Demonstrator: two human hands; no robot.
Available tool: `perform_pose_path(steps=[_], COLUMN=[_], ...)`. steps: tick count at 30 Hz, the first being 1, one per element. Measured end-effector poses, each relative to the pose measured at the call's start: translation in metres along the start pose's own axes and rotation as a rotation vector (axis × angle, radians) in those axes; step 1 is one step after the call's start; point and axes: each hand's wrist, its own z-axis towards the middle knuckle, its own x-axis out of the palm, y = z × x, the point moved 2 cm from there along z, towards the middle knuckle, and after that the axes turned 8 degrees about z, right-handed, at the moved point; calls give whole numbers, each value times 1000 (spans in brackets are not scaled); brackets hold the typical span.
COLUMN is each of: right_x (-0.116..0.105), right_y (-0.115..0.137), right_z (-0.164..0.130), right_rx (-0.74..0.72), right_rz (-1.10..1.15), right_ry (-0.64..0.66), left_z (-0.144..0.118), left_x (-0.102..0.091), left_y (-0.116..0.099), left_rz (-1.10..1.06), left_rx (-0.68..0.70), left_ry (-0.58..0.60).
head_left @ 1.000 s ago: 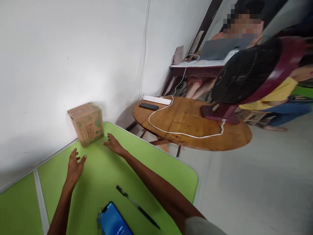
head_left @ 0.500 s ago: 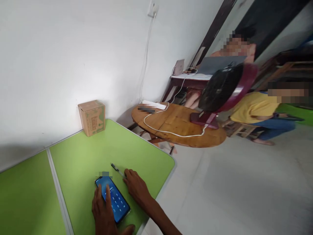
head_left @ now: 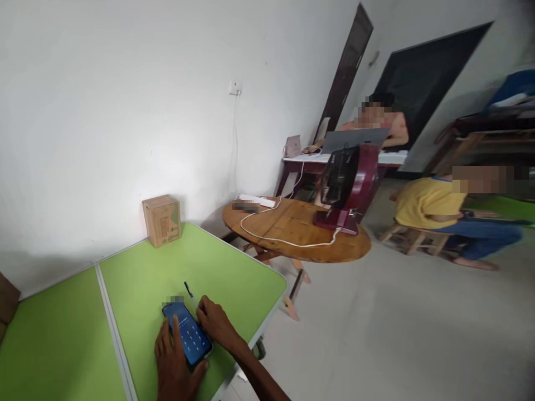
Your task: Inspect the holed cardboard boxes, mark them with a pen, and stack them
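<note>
A smartphone (head_left: 193, 341) with a lit blue screen and a number keypad lies face up on the green table (head_left: 221, 262). My left hand (head_left: 171, 356) rests at its left side, fingers stretched and spread, the index finger over the screen's edge and the thumb by the lower corner. Just right of the phone, my right hand (head_left: 216, 322) has its fingers curled around the rear part of a pen (head_left: 189, 290). The pen's black end points away from me; its other end is hidden in that hand.
A cardboard box (head_left: 163, 223) stands at the table's back by the wall. Beyond is an oval wooden table (head_left: 292, 234) with a maroon fan (head_left: 349, 189), a white cable and a power strip (head_left: 257, 201). Two people sit farther off, one on a wooden stool (head_left: 418, 238).
The camera view has shifted, so the room sits lower in the picture. My right hand has come closer to the phone, its fingers now closed on the pen. My left hand stays by the phone.
</note>
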Motion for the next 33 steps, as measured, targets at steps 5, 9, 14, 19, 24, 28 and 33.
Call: perform_pose_path(steps=[5, 9, 14, 19, 24, 28, 33], right_x=[21, 43, 49, 43, 42, 32, 10], right_y=[16, 30, 39, 37, 37, 20, -9], right_z=[-7, -16, -4, 13, -2, -8, -7], right_rx=[-50, -67, -26, 33, -20, -97, -178], right_rz=[101, 147, -11, -278, -466, -478, -194], right_ry=[105, 236, 244, 159, 211, 245, 96], left_z=[-16, -33, -31, -5, 6, -9, -72], left_x=[-14, -29, -53, -70, -80, -112, -237], left_y=[26, 52, 64, 44, 18, 6, 9], left_rz=[-5, -8, -20, -35, -98, -127, 215], left_rx=[-62, -137, -220, -325, -395, -433, -329], left_ry=[5, -18, 182, 334, 349, 301, -509])
